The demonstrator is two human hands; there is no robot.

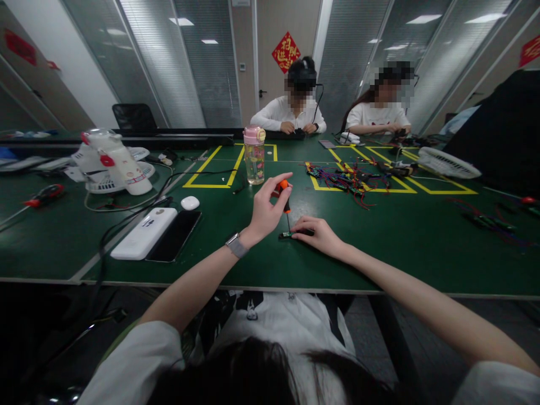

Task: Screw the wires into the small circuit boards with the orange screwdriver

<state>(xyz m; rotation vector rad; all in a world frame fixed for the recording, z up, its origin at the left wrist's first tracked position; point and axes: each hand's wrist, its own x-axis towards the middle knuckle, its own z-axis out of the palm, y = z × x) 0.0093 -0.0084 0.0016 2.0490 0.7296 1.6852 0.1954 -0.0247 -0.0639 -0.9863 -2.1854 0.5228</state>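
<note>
Our left grip pinches the screwdriver by its orange and black handle, and it stands nearly upright. Our right grip pinches the end of a small circuit board, low at the green tabletop, by the screwdriver's tip. We look partway through: the tool is in place, but we can't see if any screw is tight. Past our hands lies a heap of wired boards; we can't tell if those are done.
</note>
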